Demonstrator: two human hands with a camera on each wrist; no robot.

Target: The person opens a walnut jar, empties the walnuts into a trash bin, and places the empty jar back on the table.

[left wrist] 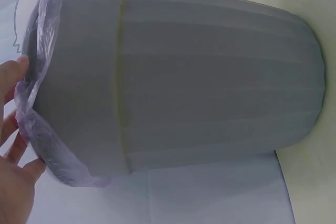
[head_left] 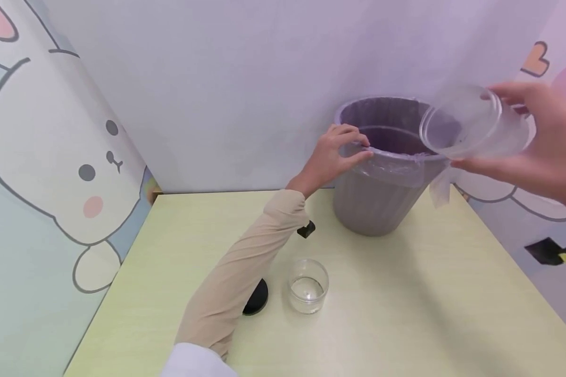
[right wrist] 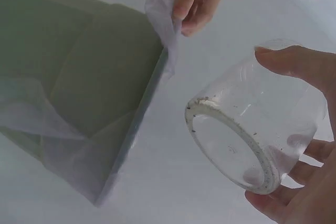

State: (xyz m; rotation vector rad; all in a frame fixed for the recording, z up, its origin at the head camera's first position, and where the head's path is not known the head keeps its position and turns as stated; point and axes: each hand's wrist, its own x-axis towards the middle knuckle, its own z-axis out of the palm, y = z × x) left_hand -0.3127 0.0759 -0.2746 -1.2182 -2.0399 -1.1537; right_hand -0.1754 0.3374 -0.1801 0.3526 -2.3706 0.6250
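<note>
A grey trash bin (head_left: 370, 204) stands on the table, lined with a thin translucent plastic bag (head_left: 396, 170) folded over its rim. My left hand (head_left: 335, 152) grips the bin's near-left rim and the bag there; its fingers (left wrist: 10, 82) also show in the left wrist view. Beside the bin's right rim, my right hand (head_left: 542, 136) holds a clear plastic jar (head_left: 486, 123) on its side, mouth toward the bin. Small dark specks cling around the jar's base in the right wrist view, where the right hand's thumb (right wrist: 294, 61) lies along its wall.
A second clear jar (head_left: 307, 288), low and round, rests on the pale yellow table (head_left: 382, 330). Next to it a black round lid (head_left: 257, 298) is partly covered by the left sleeve. A wall (head_left: 217, 104) rises behind, with cartoon-printed panels at both sides.
</note>
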